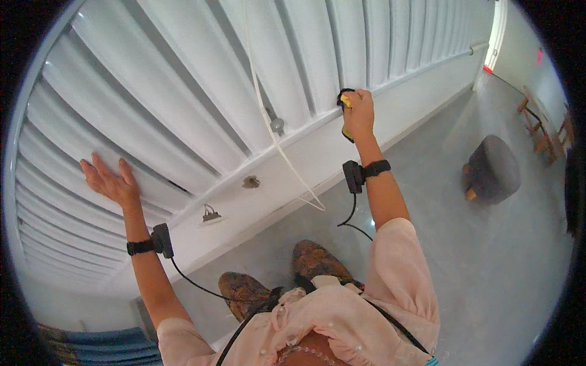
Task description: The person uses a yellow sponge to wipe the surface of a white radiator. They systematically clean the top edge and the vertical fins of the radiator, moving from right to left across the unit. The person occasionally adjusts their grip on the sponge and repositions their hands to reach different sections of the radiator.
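Observation:
A wide white ribbed panel (183, 91), its long slats running up and away, fills the space before me. My left hand (114, 183) rests against the slats at the left, fingers spread and nothing held. At the panel's lower edge, my right hand (360, 112) grips a black-and-yellow cloth or pad (346, 99). The pad's upper part touches the foot of the slats; its other end shows below my palm. What lies inside my grip is hidden. Between my hands a thin white cord (260, 96) hangs down and ends in a loop over the low wall.
Below the panel, the low white wall (293, 174) has a rough hole (251, 182) and an exposed fitting (211, 213). A round grey knob (277, 125) sits near the panel's foot. On the right stand a padded stool (496, 169) and wooden furniture (540, 130). Cables hang from my wrist devices.

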The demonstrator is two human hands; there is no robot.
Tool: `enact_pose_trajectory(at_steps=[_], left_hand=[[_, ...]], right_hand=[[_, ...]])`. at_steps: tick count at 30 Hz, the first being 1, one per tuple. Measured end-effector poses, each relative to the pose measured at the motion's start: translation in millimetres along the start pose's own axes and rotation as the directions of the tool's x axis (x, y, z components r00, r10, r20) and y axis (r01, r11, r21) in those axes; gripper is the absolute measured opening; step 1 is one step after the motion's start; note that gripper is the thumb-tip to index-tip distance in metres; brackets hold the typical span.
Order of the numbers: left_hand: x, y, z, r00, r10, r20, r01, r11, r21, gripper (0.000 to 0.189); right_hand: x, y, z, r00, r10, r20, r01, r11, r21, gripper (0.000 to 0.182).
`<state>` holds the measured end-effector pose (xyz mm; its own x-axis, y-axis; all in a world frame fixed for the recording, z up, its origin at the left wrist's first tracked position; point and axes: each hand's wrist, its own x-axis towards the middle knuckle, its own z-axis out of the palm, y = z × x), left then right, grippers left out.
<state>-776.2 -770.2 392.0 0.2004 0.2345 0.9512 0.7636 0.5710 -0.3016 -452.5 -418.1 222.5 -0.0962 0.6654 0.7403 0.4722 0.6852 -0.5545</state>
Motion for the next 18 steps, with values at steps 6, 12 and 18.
enact_pose_trajectory(at_steps=[6,12,18], left_hand=[[-1,-5,6,0.999,0.025,-0.019,-0.024,0.999,0.036,0.057],[-2,-2,11,1.0,-0.025,-0.004,0.025,0.999,0.034,0.057],[-2,-5,5,1.0,-0.001,-0.031,0.001,1.0,0.008,0.056]], right_hand=[[-45,-28,-9,0.957,-0.09,0.276,0.036,0.98,0.196,0.029],[-32,-84,7,0.84,-0.454,0.298,0.345,0.87,0.352,0.022],[-13,-32,-8,0.939,-0.126,0.321,0.012,0.942,0.336,0.023]])
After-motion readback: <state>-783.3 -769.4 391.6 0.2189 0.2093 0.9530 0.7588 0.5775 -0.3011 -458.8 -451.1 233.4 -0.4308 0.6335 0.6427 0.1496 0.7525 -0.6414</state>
